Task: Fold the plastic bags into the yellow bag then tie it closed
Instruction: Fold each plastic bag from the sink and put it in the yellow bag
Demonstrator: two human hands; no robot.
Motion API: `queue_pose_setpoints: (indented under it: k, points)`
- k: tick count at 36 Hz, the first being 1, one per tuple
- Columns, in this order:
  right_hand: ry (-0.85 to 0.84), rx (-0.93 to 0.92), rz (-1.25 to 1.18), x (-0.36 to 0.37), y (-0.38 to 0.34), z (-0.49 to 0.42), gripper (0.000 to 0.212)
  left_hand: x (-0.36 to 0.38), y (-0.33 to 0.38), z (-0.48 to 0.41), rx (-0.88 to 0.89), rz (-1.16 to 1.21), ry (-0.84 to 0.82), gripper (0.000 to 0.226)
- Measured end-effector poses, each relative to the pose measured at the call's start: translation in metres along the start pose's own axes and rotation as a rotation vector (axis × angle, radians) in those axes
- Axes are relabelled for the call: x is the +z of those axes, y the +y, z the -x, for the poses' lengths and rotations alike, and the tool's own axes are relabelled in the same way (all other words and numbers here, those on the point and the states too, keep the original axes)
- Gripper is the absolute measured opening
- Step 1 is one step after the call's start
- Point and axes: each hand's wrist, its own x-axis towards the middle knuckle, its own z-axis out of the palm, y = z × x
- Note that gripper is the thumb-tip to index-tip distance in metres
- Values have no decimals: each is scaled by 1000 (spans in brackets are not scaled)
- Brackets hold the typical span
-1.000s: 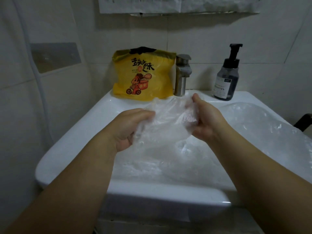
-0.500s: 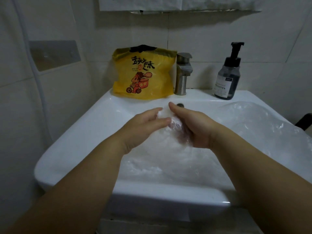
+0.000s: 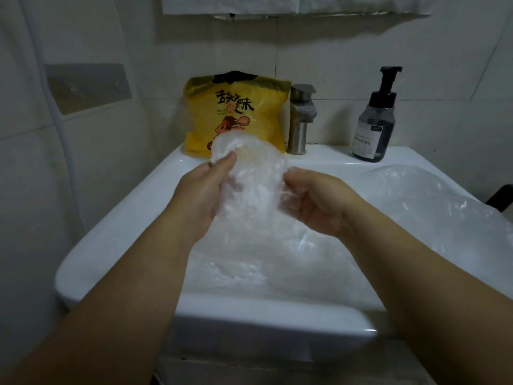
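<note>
On the far left we see a grey rectangular plate [image 3: 88, 88] fixed to the tiled wall. Below it a white sink [image 3: 125, 226] fills the middle of the view. At its back rim a yellow bag [image 3: 244, 112] with black characters and a cartoon figure stands upright against the wall, its top bunched and dark.

In front of that bag we find the left hand [image 3: 204, 197], raised over the basin. Its thumb is pressed down on the upper left edge of a crumpled clear plastic bag [image 3: 255, 179], with the fingers curled behind the film, so it pinches the plastic. The clear bag hangs between both hands, and its top overlaps the lower part of the yellow bag in our view. The right hand [image 3: 316, 204] grips the bag's right edge with curled fingers.

More clear plastic [image 3: 263, 262] lies in the basin beneath the hands. Just right of the yellow bag stands a metal faucet [image 3: 301, 118], then a dark pump bottle [image 3: 373, 126] on the rim. Another heap of clear plastic [image 3: 444, 207] covers the sink's right side.
</note>
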Motion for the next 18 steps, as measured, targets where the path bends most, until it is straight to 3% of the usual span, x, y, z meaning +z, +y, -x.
queue_pose_setpoints:
  k: [2, 5, 7, 10, 14, 18]
  points:
    - [68, -42, -96, -5, -4, -3, 5, 2, 1, 1, -52, 31, -50, 24]
    - [158, -92, -161, -10, -4, -5, 47, -1, -1, 1, -74, 5, -131, 32]
    - [173, -124, -184, -11, -4, -4, 53, -4, -4, -2, -44, 21, -167, 51]
    - [178, -161, -221, -10, -6, -3, 49, -6, -4, -4, 14, 24, -167, 65]
    - [190, -199, -346, -13, -11, -2, 37, -3, 2, -3, 44, 195, -120, 33]
    - [73, -163, -389, -17, -13, 0, 18, -2, 4, 1, 20, 202, -106, 25]
